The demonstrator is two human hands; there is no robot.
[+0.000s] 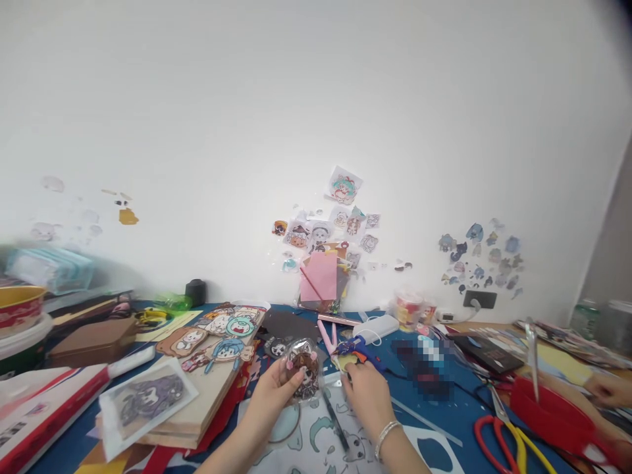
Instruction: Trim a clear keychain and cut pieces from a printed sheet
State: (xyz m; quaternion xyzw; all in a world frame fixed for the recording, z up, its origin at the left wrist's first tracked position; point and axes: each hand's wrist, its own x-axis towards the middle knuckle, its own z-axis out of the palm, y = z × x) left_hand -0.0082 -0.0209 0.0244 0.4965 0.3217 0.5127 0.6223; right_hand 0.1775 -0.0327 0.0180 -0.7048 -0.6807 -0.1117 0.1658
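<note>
Cartoon cutout held up over a cluttered craft tabletop (424,454).

From the head camera: the left hand (274,395) grips a plastic-wrapped cartoon figure (302,368), upright, just above its fingers. The right hand (365,392) lies just to its right, curled low by the blue glue gun (358,345); whether it grasps anything I cannot tell. No writing is readable.
</note>
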